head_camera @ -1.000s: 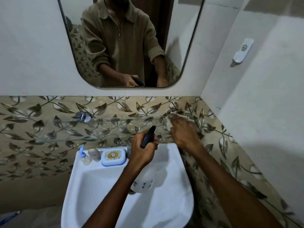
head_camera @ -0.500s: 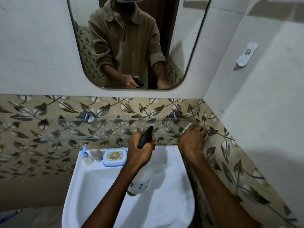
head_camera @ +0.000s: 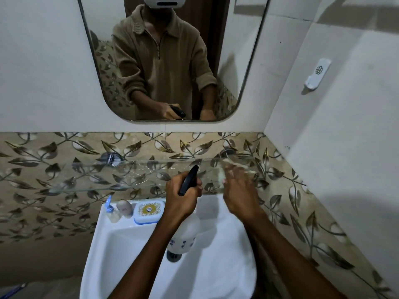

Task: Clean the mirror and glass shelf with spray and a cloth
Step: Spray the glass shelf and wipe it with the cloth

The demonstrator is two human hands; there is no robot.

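A rounded mirror [head_camera: 233, 50] hangs on the white wall and reflects the person. Below it a clear glass shelf [head_camera: 90, 175] runs across the leaf-patterned tiles, wet with droplets. My left hand [head_camera: 183, 195] grips a white spray bottle [head_camera: 185, 236] with a black trigger head, held over the basin just in front of the shelf. My right hand [head_camera: 239, 190] is at the shelf's right end, blurred, pressing a pale cloth [head_camera: 222, 175] against the glass. Most of the cloth is hidden by the fingers.
A white washbasin [head_camera: 226, 272] sits under the shelf. On its back ledge stand a small pump bottle [head_camera: 111, 210], a rounded grey container [head_camera: 124, 208] and a soap box [head_camera: 148, 211]. A white holder [head_camera: 317, 73] is fixed on the right wall, which stands close by.
My right hand with the cloth has slid along the shelf's right end, out to the right and now back left and up. The left hand keeps the spray bottle nearly still.
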